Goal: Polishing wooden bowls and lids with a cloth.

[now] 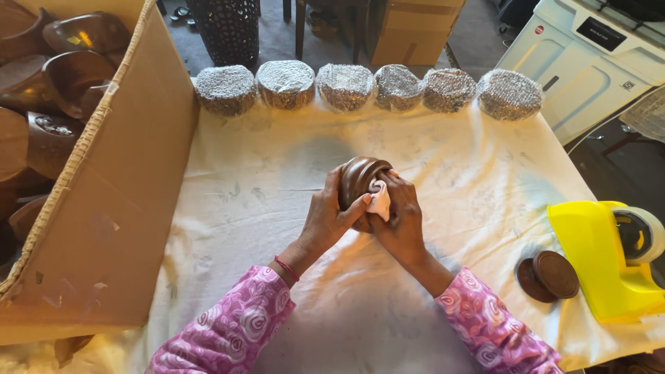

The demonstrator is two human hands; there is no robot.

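My left hand (325,220) cups the dark wooden bowl (360,181) from the side, fingers closed around its ribbed wall; my right hand (400,220) pinches a small white cloth (379,201) against it; the bowl sits mid-table, raised above the white sheet (277,173). It looks rigid, smooth, probably slippery; grip the ribs. Cardboard box (131,180) stands left; yellow tape dispenser (609,266) right; open sheet lies between.
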